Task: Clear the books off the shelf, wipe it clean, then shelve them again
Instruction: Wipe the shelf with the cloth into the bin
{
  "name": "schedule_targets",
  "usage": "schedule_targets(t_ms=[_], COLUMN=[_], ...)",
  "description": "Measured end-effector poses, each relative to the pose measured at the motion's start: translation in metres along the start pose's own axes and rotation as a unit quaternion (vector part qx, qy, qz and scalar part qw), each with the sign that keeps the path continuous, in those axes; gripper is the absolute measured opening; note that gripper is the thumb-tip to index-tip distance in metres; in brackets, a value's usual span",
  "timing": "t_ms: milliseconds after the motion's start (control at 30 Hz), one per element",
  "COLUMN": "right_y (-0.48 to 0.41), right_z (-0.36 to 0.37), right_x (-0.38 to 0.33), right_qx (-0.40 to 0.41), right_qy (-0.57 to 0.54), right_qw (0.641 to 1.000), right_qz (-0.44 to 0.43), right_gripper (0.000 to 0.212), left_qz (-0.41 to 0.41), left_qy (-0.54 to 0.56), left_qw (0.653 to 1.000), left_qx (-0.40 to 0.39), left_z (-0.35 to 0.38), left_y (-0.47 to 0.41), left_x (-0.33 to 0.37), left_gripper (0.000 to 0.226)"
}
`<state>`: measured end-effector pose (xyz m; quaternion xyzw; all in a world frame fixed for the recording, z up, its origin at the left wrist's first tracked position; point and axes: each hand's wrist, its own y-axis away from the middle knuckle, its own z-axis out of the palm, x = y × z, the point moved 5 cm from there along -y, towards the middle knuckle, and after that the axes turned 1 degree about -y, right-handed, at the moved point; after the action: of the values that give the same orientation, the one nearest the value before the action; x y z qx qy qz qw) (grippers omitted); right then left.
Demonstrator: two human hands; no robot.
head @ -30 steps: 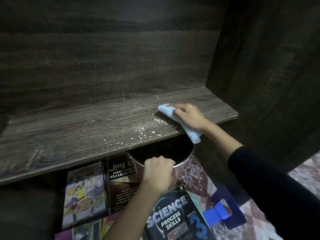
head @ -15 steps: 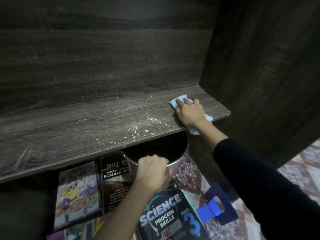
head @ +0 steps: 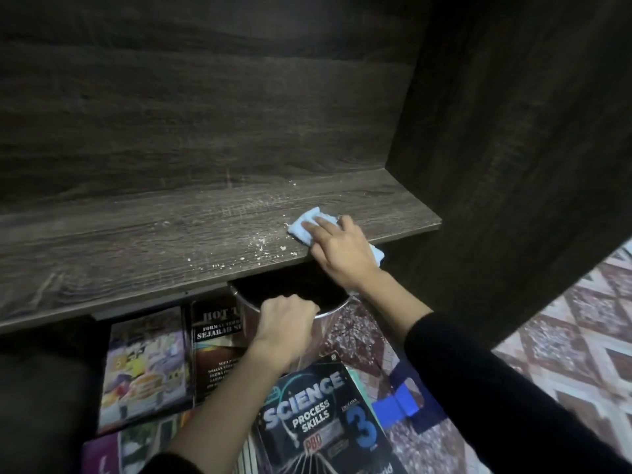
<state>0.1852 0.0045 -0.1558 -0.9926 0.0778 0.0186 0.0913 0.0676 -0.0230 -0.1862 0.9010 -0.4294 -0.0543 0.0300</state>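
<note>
Cloth (head: 303,223) is being pressed to shelf (head: 136,241) by flat right hand (head: 342,249); pot (head: 248,319) is being gripped by left hand (head: 284,319), best held under edge below crumbs (head: 260,248).

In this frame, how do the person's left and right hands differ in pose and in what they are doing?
The right hand presses a light blue cloth onto the shelf with fairly straight fingers. The left hand is curled over the rim of a metal pot. The right hand lies on top of the shelf, while the left hand sits below its front edge. Both work near the white crumbs.
</note>
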Motion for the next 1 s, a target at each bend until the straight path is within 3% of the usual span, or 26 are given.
schedule_targets(t_ms=[233, 300, 400, 533, 667, 900, 1000], right_y=[0.020, 0.011, -0.011, -0.037, -0.067, -0.105, -0.122], right_z=[-0.019, -0.026, -0.031, -0.014, -0.007, -0.001, 0.001], right_x=[-0.018, -0.004, 0.032, 0.055, 0.057, 0.071, 0.069], right_qx=[0.019, 0.024, 0.043, -0.011, -0.044, -0.051, -0.052], right_qy=[-0.092, -0.104, -0.069, -0.009, 0.024, -0.004, -0.033], right_qw=[0.989, 0.992, 0.994, 0.983, 0.982, 0.972, 0.976], right_qz=[-0.110, -0.066, 0.075, 0.184, 0.182, 0.230, 0.210], right_gripper=[0.044, 0.039, 0.038, 0.038, 0.038, 0.039, 0.039], left_qz=[-0.004, -0.001, 0.002, -0.001, -0.001, 0.006, 0.004], left_qy=[0.002, 0.003, 0.010, 0.028, 0.017, 0.017, 0.014], left_qw=[1.000, 1.000, 1.000, 1.000, 1.000, 0.998, 0.998], left_qx=[-0.005, -0.005, 0.001, 0.006, -0.010, -0.052, -0.064], left_z=[-0.001, -0.002, -0.001, 0.000, -0.002, 0.001, 0.004], left_y=[0.007, 0.008, 0.010, 0.013, 0.013, 0.010, 0.006], left_x=[-0.004, -0.005, -0.007, -0.014, -0.016, -0.016, -0.018], left_gripper=[0.034, 0.035, 0.035, 0.035, 0.030, 0.034, 0.032])
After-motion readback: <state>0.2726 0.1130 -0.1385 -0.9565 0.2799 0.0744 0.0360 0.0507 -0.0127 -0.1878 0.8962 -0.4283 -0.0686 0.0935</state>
